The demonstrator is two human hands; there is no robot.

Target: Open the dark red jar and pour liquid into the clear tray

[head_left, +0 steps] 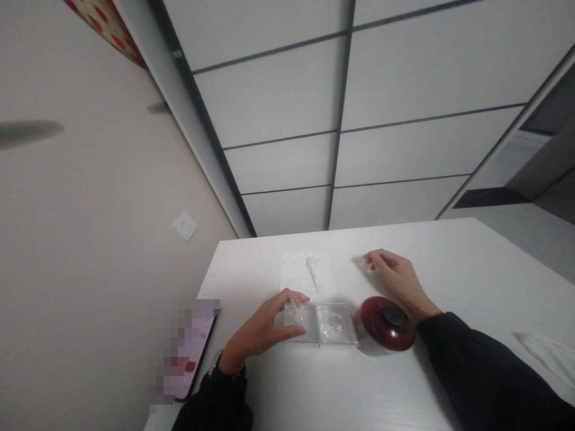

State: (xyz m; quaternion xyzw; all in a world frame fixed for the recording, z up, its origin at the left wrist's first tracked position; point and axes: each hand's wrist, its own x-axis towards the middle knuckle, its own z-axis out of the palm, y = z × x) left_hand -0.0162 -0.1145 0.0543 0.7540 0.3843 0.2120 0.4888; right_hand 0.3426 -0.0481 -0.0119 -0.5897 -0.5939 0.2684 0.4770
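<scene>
On my feed, the box [320, 324] lies on the white table [323, 386], my left hand [272, 318] gripping its left end, jar [381, 329] just right, right hand [394, 275] curled beyond, contents unclear to me, panels [287, 102] behind.

Black sleeves [476, 359]; thin band [217, 361] at left wrist [232, 359]

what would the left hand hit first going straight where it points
The left hand likely meets the rest of the clear box ahead of it; depth is unclear, so it might pass above.
</scene>
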